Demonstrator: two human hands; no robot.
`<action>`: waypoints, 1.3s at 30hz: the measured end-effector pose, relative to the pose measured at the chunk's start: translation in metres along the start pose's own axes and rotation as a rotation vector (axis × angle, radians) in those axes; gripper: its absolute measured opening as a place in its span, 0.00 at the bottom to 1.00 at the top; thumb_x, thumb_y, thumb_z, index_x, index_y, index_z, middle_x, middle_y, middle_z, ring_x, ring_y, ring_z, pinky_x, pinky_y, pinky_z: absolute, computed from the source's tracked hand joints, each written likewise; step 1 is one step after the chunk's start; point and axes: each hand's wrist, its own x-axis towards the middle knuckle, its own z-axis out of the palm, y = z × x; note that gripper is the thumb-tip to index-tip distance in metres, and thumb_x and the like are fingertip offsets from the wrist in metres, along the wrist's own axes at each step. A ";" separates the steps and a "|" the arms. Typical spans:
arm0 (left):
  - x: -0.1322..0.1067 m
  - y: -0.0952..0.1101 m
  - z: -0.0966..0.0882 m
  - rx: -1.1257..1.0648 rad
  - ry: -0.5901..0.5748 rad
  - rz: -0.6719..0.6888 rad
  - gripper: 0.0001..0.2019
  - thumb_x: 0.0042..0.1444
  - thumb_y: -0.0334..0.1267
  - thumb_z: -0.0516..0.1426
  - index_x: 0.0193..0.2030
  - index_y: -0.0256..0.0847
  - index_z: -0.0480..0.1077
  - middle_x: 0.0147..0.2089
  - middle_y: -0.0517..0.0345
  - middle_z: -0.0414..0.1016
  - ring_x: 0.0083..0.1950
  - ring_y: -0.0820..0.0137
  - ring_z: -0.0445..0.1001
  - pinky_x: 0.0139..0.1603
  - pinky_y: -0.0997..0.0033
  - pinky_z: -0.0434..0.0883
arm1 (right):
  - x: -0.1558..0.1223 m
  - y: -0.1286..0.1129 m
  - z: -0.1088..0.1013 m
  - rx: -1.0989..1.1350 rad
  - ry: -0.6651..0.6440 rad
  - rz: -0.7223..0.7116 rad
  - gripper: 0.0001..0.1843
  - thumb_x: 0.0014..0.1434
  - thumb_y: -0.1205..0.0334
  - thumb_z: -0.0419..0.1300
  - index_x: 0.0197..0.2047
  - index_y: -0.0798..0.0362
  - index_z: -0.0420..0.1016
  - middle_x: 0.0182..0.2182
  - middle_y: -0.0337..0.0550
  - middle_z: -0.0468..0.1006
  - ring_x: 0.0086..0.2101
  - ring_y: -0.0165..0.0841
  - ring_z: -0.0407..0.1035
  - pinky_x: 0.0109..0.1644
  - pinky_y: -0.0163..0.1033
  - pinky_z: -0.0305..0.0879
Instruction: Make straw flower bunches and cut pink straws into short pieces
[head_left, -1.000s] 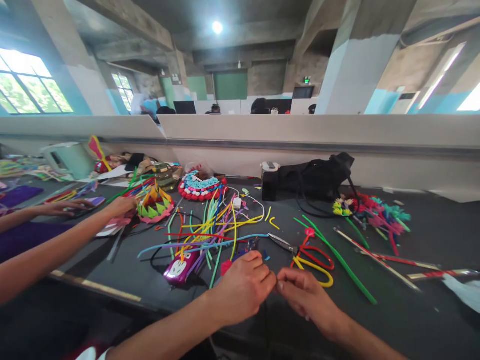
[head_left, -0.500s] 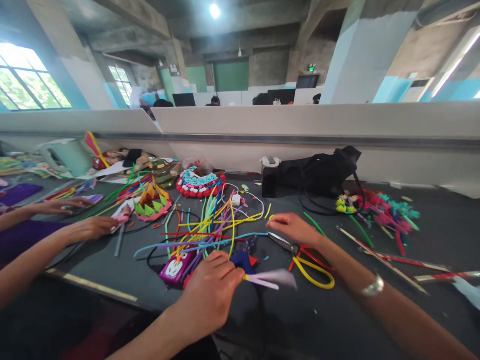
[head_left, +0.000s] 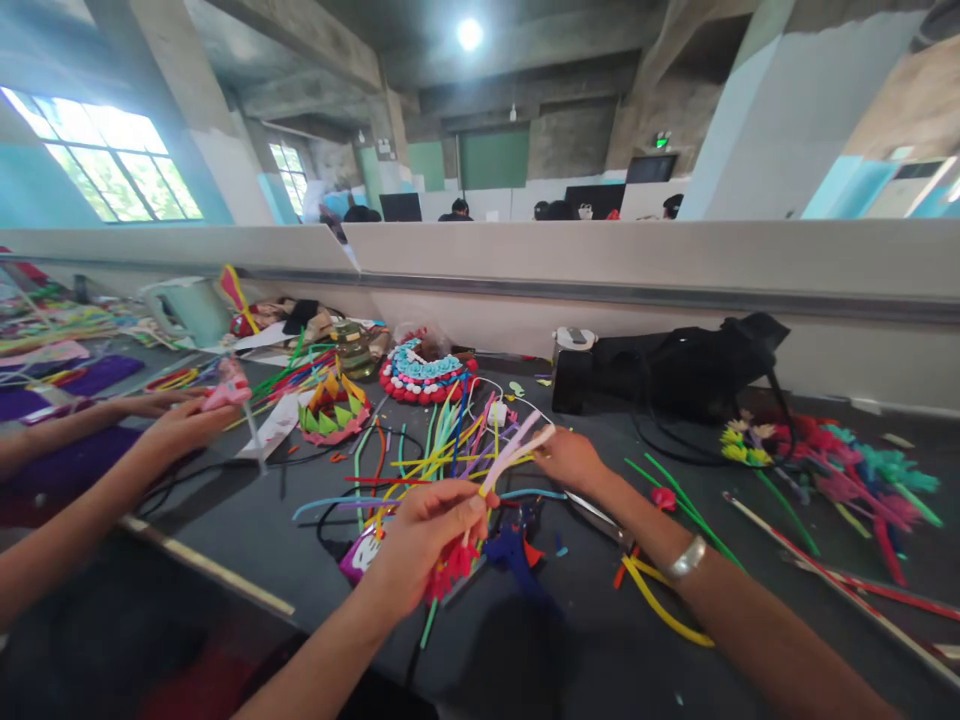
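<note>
Being pinched by the closed fingers of the left hand [head_left: 431, 530], the pale pink stems [head_left: 510, 452] are slanted up toward the right hand [head_left: 574, 462], whose fingers are curled at their far ends; whether anything is gripped there cannot be told. A fringed red piece [head_left: 451, 572] is seen just below the left fingers, so the stems are probably pinched low to be steadied. Scissors [head_left: 592, 510] are placed nearer than the right fingers, seemingly for easy reach. Coloured stems [head_left: 420, 462] are strewn beyond the left fingers across the tabletop [head_left: 615, 630], perhaps as stock.
</note>
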 end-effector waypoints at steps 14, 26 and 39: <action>0.087 0.039 0.013 -0.332 0.063 0.227 0.08 0.49 0.35 0.62 0.35 0.32 0.76 0.23 0.61 0.67 0.24 0.79 0.65 0.32 0.77 0.68 | -0.042 0.009 -0.086 0.758 0.686 0.219 0.14 0.51 0.53 0.66 0.31 0.56 0.75 0.20 0.36 0.71 0.19 0.25 0.61 0.20 0.29 0.55; 0.132 0.052 0.045 -0.262 -0.071 0.321 0.09 0.49 0.37 0.61 0.35 0.32 0.76 0.24 0.59 0.69 0.24 0.79 0.65 0.26 0.78 0.63 | -0.041 0.016 -0.110 0.979 1.146 0.077 0.13 0.54 0.56 0.67 0.37 0.55 0.71 0.28 0.40 0.78 0.19 0.24 0.64 0.18 0.27 0.55; 0.135 0.037 0.066 0.316 -0.118 0.299 0.12 0.54 0.42 0.58 0.35 0.35 0.77 0.26 0.58 0.71 0.24 0.77 0.63 0.24 0.78 0.58 | -0.054 -0.014 -0.114 0.054 0.890 -0.117 0.08 0.62 0.62 0.59 0.42 0.47 0.79 0.33 0.41 0.80 0.33 0.34 0.70 0.41 0.40 0.65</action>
